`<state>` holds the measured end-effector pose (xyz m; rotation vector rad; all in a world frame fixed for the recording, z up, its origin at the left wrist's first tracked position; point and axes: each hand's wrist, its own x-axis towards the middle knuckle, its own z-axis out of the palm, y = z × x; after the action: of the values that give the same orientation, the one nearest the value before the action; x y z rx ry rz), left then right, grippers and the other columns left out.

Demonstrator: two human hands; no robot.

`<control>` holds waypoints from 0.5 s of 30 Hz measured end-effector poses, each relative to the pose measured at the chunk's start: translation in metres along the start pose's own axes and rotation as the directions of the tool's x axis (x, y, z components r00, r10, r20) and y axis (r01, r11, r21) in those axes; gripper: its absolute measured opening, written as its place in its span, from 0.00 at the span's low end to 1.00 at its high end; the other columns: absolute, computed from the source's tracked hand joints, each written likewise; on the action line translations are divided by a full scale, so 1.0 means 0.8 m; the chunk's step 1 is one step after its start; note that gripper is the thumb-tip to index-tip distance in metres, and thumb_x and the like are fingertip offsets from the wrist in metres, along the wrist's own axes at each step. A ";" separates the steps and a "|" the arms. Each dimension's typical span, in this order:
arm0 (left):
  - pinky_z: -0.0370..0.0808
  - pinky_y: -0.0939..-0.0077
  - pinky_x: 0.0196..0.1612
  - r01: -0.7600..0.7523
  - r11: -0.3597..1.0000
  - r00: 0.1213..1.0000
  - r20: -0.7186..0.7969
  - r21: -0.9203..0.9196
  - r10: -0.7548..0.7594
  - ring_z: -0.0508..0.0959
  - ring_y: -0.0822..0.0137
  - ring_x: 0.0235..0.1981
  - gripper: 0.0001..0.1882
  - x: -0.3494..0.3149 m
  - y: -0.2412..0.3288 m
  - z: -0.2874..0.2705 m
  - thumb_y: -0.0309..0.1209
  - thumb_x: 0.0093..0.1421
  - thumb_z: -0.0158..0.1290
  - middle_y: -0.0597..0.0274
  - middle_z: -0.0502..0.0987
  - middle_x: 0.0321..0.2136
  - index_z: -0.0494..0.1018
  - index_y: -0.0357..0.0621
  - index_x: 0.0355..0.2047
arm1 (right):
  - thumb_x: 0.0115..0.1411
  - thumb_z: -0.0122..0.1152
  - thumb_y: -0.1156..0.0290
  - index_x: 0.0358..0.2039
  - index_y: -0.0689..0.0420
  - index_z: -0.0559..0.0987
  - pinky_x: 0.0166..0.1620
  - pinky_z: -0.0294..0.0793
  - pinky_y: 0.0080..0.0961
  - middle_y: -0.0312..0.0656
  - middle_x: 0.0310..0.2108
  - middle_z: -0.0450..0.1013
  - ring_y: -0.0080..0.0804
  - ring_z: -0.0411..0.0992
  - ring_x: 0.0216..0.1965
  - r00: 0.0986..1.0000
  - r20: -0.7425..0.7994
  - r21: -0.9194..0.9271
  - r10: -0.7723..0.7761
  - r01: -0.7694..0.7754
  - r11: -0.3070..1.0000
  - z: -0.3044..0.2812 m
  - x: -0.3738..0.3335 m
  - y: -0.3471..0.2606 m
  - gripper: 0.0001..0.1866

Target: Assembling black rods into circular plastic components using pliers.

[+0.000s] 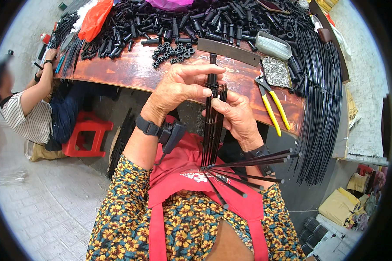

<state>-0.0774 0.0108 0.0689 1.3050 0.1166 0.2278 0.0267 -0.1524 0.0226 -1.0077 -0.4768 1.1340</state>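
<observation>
Above the front edge of the table, a black plastic tube [212,79], which looks like an umbrella runner, stands upright between my hands. My left hand [175,85] is closed around it, thumb and fingers on its collar. Thin black umbrella ribs [210,137] hang down from that collar, and some rods fan out at the lower end toward my right forearm. My right hand [236,114] pinches the ribs just below the collar, thumb in front. The fingers behind the ribs are partly hidden.
Black plastic tubes [161,19] are heaped along the back, with small black rings [172,53] before them. Yellow-handled pliers [272,104], a tin of small metal bits [276,71] and a long rib bundle [320,104] lie right. Another person [30,98] works at left near a red stool [87,132].
</observation>
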 end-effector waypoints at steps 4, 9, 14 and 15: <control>0.78 0.73 0.48 0.008 0.999 1.000 -0.005 0.041 -0.008 0.78 0.64 0.46 0.28 0.000 0.003 0.000 0.15 0.49 0.54 0.54 0.76 0.46 0.72 0.37 0.54 | 0.61 0.61 0.69 0.43 0.59 0.78 0.14 0.58 0.08 0.44 0.28 0.79 0.18 0.75 0.20 1.000 0.018 -0.038 0.016 -0.015 0.999 -0.005 0.002 0.003 0.12; 0.78 0.74 0.48 0.008 0.998 1.000 -0.006 0.060 -0.008 0.78 0.65 0.45 0.29 0.002 0.004 0.000 0.15 0.49 0.54 0.55 0.77 0.46 0.71 0.37 0.54 | 0.59 0.65 0.67 0.42 0.56 0.79 0.13 0.52 0.08 0.35 0.26 0.79 0.08 0.66 0.16 1.000 -0.009 -0.024 0.028 -0.028 0.999 0.002 -0.001 -0.002 0.12; 0.78 0.74 0.48 0.001 0.998 1.000 -0.003 0.066 -0.001 0.78 0.66 0.45 0.29 0.000 0.007 0.000 0.15 0.49 0.54 0.55 0.77 0.46 0.71 0.38 0.54 | 0.59 0.65 0.67 0.41 0.57 0.79 0.13 0.53 0.08 0.35 0.27 0.79 0.09 0.68 0.17 1.000 0.000 0.009 0.019 -0.019 1.000 0.004 -0.001 -0.002 0.11; 0.78 0.75 0.48 0.004 0.997 1.000 0.000 0.072 -0.004 0.78 0.66 0.45 0.29 0.000 0.007 0.001 0.15 0.49 0.54 0.55 0.77 0.46 0.71 0.38 0.55 | 0.59 0.65 0.67 0.41 0.57 0.79 0.13 0.53 0.08 0.35 0.27 0.79 0.09 0.68 0.17 1.000 -0.001 0.009 0.020 -0.020 1.000 0.003 -0.001 -0.001 0.11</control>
<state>-0.0775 0.0116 0.0748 1.3766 0.1287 0.2217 0.0249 -0.1522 0.0248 -1.0070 -0.4616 1.1525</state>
